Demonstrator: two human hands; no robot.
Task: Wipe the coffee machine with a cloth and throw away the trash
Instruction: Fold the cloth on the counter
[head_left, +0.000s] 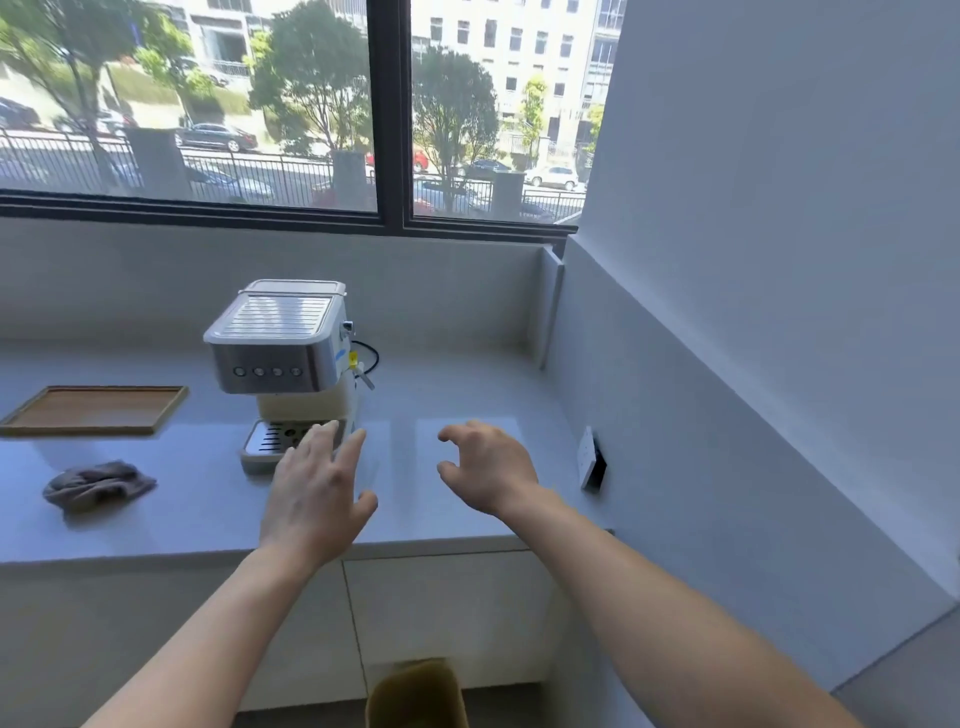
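Pale, smooth stone-like countertop (467, 374) beneath a dark-framed window (387, 156). The coffee machine (285, 358), taken here as the landmark, is a boxy cream-bodied unit with a brushed-metal head, a ribbed top plate, four round buttons across its front and a slotted metal drip tray at its base; a black cord loops out from its right side. Left of the machine lies a shallow rectangular wooden tray (93, 410). Nearer than the tray, well to the machine's left, a grey cloth (98, 486) sits crumpled in soft folds on the counter. The left hand (317, 488) is spread flat and empty, its fingertips in front of the drip tray. The right hand (488, 467), to the machine's right, is empty with fingers curled into a loose open claw. Below the machine, by the white cabinet fronts (447, 613), stands a brown paper bag (415, 693). A white wall socket (589, 457) is mounted on the wall to the machine's right.
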